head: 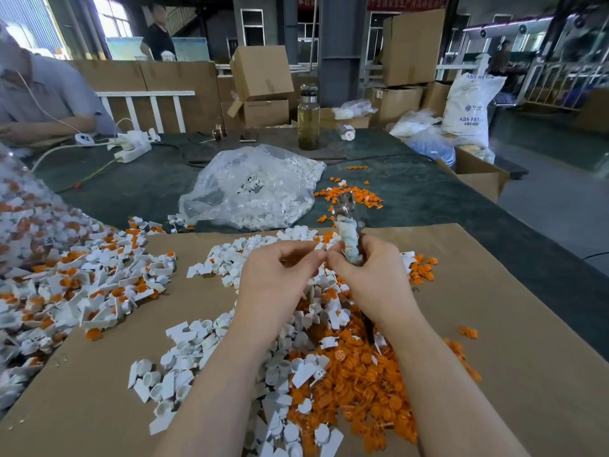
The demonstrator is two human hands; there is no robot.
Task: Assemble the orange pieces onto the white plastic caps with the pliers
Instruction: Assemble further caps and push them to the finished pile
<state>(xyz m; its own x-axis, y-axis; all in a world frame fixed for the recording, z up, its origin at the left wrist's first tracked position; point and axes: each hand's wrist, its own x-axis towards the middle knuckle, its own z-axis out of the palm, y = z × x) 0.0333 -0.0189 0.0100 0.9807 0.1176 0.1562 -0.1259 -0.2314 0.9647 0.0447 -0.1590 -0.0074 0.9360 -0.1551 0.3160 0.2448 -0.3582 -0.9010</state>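
The right hand (369,275) grips the pliers (347,232), which point up and away. The left hand (276,275) pinches a white cap (319,246) beside them. Orange pieces (356,384) lie piled near, below both hands.

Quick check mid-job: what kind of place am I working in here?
Most likely a small factory or assembly workshop: stacked cardboard boxes, a white ABS resin sack, and loose heaps of white plastic caps and orange pieces on the bench.

pinched piece (321,246): hidden by fingertips | pliers (346,225): handles hidden
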